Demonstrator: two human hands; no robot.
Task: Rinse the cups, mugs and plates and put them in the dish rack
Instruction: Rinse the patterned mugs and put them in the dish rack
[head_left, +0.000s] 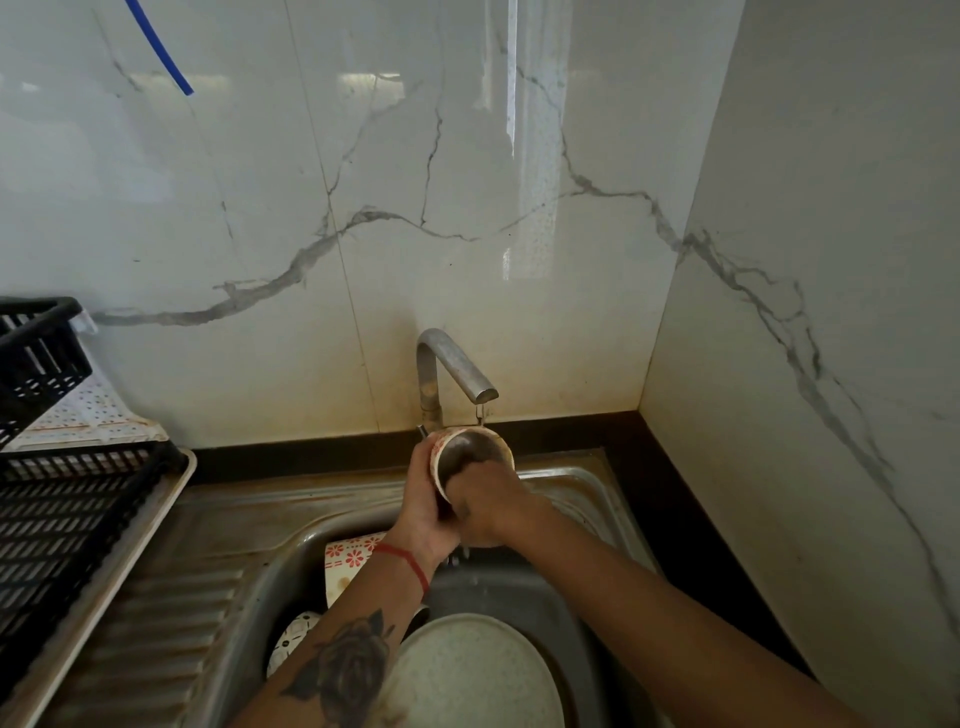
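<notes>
While held tilted under the faucet (457, 371), just above the back rim of the steel sink (582, 483): patterned mug (470, 452), mouth turned toward the camera, thin stream falling onto its upper rim.

Head view. Left hand (423, 501) curled round the mug's outer wall from the left; right hand (485, 512) with fingers bent into the dark interior, apparently rubbing. Exact fingertip contact inside not visible.

Handling, judged: glazed ceramic, rigid, moderately heavy, brittle if knocked on the faucet or basin. Wet glaze likely slippery; wall grip with the palm wrapped round looks safest, handle not visible.

Materials: mug cream with red print outside, brown-stained inside. Second mug (353, 564) of the same red flower pattern lying in the basin at left. Speckled pale plate (472, 670), round, matte, at the basin's near edge. Polka-dot cup (293, 639), mostly hidden by the left forearm. Black slotted plastic dish rack (67, 525) on the ribbed drainboard's left side, well apart from the mug.
</notes>
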